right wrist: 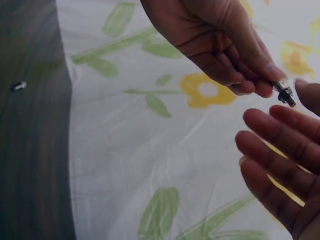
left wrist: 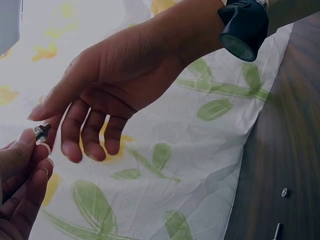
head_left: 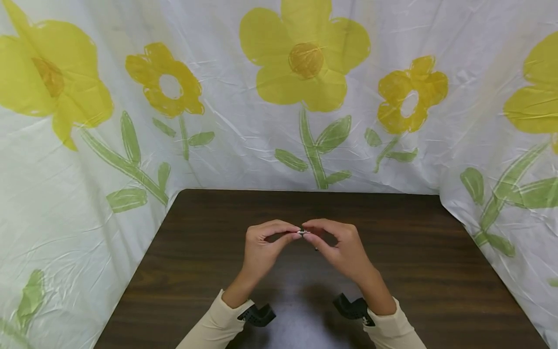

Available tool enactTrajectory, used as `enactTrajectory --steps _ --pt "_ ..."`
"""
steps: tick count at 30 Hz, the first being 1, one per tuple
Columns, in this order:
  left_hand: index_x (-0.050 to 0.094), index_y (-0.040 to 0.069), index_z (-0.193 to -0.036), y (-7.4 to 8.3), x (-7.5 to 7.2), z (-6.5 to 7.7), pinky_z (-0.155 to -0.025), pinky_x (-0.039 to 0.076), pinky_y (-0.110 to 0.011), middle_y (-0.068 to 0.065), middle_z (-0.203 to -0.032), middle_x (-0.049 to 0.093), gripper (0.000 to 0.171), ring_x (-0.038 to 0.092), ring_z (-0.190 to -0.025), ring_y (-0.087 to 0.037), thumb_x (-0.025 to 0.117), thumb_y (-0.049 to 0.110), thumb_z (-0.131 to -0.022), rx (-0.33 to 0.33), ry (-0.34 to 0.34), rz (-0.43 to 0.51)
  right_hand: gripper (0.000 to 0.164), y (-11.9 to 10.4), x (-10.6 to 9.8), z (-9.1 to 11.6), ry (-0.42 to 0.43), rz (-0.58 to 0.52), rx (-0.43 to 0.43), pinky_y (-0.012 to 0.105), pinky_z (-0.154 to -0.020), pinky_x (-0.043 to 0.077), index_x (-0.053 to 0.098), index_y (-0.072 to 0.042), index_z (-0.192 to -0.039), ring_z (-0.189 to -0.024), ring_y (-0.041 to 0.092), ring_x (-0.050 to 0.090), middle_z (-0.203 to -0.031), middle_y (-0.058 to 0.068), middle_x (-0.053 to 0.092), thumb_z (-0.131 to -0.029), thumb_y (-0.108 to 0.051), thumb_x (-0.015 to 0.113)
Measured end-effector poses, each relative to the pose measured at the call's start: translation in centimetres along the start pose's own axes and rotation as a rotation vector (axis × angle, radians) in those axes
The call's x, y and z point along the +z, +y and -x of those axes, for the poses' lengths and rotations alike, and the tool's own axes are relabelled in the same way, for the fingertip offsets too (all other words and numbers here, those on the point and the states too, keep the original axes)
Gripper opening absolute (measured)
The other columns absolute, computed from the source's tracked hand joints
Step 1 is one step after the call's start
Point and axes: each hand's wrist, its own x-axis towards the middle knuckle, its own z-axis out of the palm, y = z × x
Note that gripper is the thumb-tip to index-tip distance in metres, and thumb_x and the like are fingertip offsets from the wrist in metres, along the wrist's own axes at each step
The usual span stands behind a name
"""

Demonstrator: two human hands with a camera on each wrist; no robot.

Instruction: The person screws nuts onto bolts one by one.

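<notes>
L hand (head_left: pixel 263 242) had a small metal pc (right wrist: pixel 284 93) pinched, midway btwn both hands; R hand (head_left: pixel 346 242), thumb & index parted, waited at its free end. Prob. mid-assembly; next likely needed R pinch & twist.

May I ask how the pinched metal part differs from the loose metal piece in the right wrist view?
The metal part is pinched by the left hand; the loose metal piece lies on the table. The metal part shows a dark, wider section; the loose metal piece looks plainer, though blurred. Both look silvery.
</notes>
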Motion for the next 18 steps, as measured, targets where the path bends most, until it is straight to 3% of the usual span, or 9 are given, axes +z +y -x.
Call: enactTrajectory --steps 5,11,14,18 --pt "0.079 0.0 -0.092 -0.15 -0.05 -0.03 -0.071 0.06 -0.031 -0.011 -0.087 0.076 0.017 0.073 -0.078 -0.021 0.08 -0.01 -0.079 0.002 0.008 -0.006 0.023 0.28 0.05 -0.14 0.044 -0.023 -0.09 0.023 -0.071 0.058 0.074 -0.002 -0.11 -0.079 0.017 0.072 -0.098 0.009 0.076 -0.089 -0.009 0.08" --pt "0.079 0.0 -0.092 -0.09 -0.04 0.01 -0.072 0.06 -0.032 -0.011 -0.087 0.076 0.016 0.074 -0.079 -0.022 0.081 -0.01 -0.079 -0.01 0.005 0.007 0.022 0.41 0.08 -0.28 0.04 -0.03 -0.114 0.022 -0.073 0.058 0.076 -0.002 -0.106 -0.08 0.019 0.074 -0.095 0.008 0.076 -0.095 -0.021 0.073" --pt "0.079 0.0 -0.092 -0.07 -0.05 0.0 -0.072 0.06 -0.032 -0.011 -0.087 0.076 0.016 0.074 -0.079 -0.022 0.081 -0.01 -0.079 -0.015 0.002 0.013 0.019 0.34 0.09 -0.28 0.036 -0.017 -0.11 0.024 -0.074 0.059 0.076 -0.003 -0.106 -0.081 0.019 0.074 -0.096 0.007 0.076 -0.094 -0.019 0.074" --pt "0.079 0.0 -0.091 -0.03 -0.1 -0.03 -0.071 0.06 -0.032 -0.011 -0.087 0.076 0.016 0.074 -0.079 -0.022 0.08 -0.01 -0.079 -0.016 -0.004 0.023 0.018 0.21 0.13 -0.13 0.017 -0.01 -0.068 0.025 -0.071 0.059 0.076 -0.006 -0.105 -0.08 0.016 0.073 -0.095 0.005 0.076 -0.087 -0.002 0.079"
